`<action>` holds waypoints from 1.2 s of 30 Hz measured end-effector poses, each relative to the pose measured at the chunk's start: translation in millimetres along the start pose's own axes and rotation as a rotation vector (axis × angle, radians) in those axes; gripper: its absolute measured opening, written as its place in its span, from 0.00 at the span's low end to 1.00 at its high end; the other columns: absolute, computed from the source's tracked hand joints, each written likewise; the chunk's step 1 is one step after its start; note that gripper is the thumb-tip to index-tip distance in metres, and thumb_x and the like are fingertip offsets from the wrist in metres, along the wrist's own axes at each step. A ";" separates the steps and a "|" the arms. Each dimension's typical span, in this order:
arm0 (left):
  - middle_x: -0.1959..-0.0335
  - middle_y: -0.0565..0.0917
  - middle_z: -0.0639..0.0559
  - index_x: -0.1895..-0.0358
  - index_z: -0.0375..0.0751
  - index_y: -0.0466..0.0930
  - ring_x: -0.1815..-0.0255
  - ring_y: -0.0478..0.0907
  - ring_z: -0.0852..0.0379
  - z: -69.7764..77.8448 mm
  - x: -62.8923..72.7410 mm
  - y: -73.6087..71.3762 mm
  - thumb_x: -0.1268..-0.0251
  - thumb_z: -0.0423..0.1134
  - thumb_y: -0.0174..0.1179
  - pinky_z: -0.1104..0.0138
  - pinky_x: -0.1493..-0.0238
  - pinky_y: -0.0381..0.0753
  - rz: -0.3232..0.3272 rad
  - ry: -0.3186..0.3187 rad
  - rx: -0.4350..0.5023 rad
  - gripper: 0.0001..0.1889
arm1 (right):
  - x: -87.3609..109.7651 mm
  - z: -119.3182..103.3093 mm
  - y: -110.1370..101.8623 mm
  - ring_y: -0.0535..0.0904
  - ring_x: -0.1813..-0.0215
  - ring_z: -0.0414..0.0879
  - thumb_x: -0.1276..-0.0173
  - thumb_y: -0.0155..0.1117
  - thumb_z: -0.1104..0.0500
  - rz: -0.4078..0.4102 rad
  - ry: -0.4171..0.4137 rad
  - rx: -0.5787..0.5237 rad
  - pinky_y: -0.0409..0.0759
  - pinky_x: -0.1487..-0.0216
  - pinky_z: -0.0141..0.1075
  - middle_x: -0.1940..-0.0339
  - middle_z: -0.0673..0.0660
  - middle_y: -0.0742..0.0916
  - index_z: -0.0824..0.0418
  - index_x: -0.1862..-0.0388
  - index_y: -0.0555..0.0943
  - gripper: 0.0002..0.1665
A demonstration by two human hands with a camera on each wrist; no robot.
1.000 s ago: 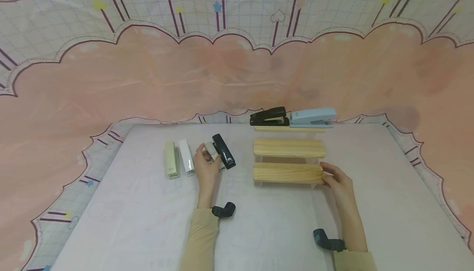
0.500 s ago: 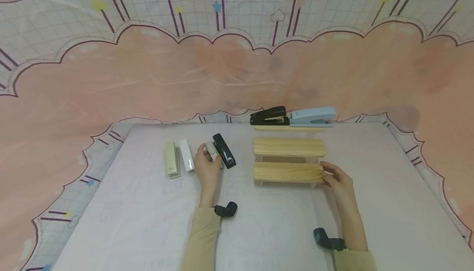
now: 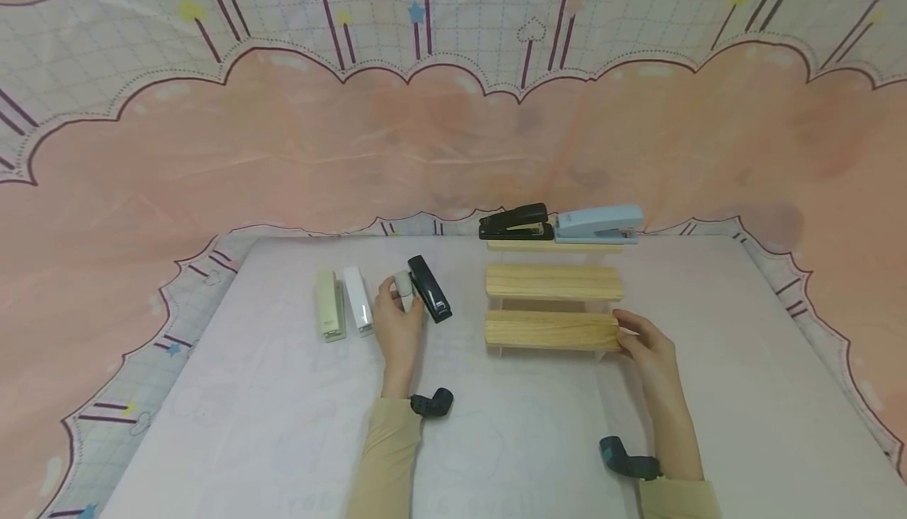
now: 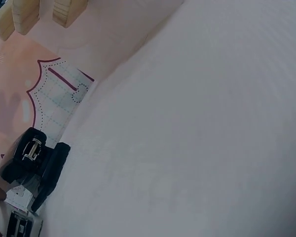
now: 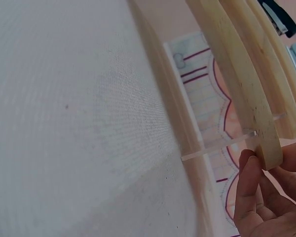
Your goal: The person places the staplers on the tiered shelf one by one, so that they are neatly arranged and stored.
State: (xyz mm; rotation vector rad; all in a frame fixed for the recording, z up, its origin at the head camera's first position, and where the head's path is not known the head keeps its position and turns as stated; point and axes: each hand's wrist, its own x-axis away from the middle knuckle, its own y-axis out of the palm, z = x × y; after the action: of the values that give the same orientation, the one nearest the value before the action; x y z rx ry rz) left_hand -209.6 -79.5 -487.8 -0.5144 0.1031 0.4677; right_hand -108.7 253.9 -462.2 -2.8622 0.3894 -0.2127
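My left hand [image 3: 398, 326] grips a light grey stapler [image 3: 405, 289], its lower part hidden by the fingers. Close against its right side lies a black stapler [image 3: 430, 289], whose end also shows in the left wrist view [image 4: 32, 158]. To the left of that hand a white stapler [image 3: 357, 300] and a pale green stapler [image 3: 329, 306] lie side by side. With thumb and fingers, my right hand [image 3: 648, 350] pinches the right end of the front wooden step [image 3: 553, 331] of a tiered rack; the right wrist view shows this pinch at the board's end [image 5: 272, 153].
Behind the front step are the middle wooden step [image 3: 553, 283] and the top step [image 3: 520, 246]. On the top one sit another black stapler [image 3: 516, 224] and a light blue stapler [image 3: 598, 224]. A white cloth [image 3: 510, 440] covers the table, with a patterned backdrop [image 3: 453, 141] behind.
My left hand has shifted slightly to the right, and the grey stapler in it has turned a little toward upright. The right hand and the rack have stayed put.
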 end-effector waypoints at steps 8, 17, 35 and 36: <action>0.52 0.83 0.36 0.38 0.34 0.71 0.53 0.81 0.42 0.5 1.9 -4.7 0.44 0.32 0.61 0.51 0.55 0.78 0.012 0.014 -0.055 0.27 | -1.2 1.7 -0.5 0.76 0.56 0.26 0.26 0.48 0.61 0.000 -0.010 -0.001 0.76 0.54 0.20 0.38 0.58 0.75 0.66 0.33 0.69 0.24; 0.51 0.83 0.34 0.39 0.34 0.72 0.50 0.80 0.39 1.5 8.0 -12.1 0.45 0.31 0.60 0.49 0.52 0.76 0.002 0.026 -0.088 0.26 | -1.5 -1.6 -0.6 0.76 0.56 0.26 0.26 0.47 0.61 -0.003 0.006 -0.025 0.76 0.54 0.20 0.37 0.58 0.74 0.66 0.33 0.68 0.24; 0.51 0.83 0.36 0.40 0.37 0.75 0.51 0.79 0.42 3.6 24.5 -35.9 0.44 0.31 0.60 0.52 0.52 0.76 -0.071 0.029 -0.068 0.25 | -1.2 -1.9 -0.6 0.76 0.57 0.27 0.26 0.47 0.62 -0.003 0.002 -0.032 0.76 0.54 0.20 0.38 0.58 0.74 0.66 0.33 0.68 0.24; 0.51 0.83 0.36 0.40 0.37 0.75 0.51 0.79 0.42 4.0 25.4 -37.8 0.44 0.31 0.60 0.52 0.52 0.75 -0.073 0.030 -0.069 0.25 | -0.9 -2.1 -0.6 0.76 0.57 0.26 0.26 0.47 0.62 -0.002 0.002 -0.031 0.76 0.54 0.20 0.37 0.59 0.74 0.66 0.33 0.68 0.24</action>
State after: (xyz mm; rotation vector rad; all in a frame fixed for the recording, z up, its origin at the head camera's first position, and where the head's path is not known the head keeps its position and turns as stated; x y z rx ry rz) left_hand -169.9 -96.3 -472.7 -0.5911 0.0967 0.3930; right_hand -109.8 254.2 -460.2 -2.8935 0.3935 -0.2124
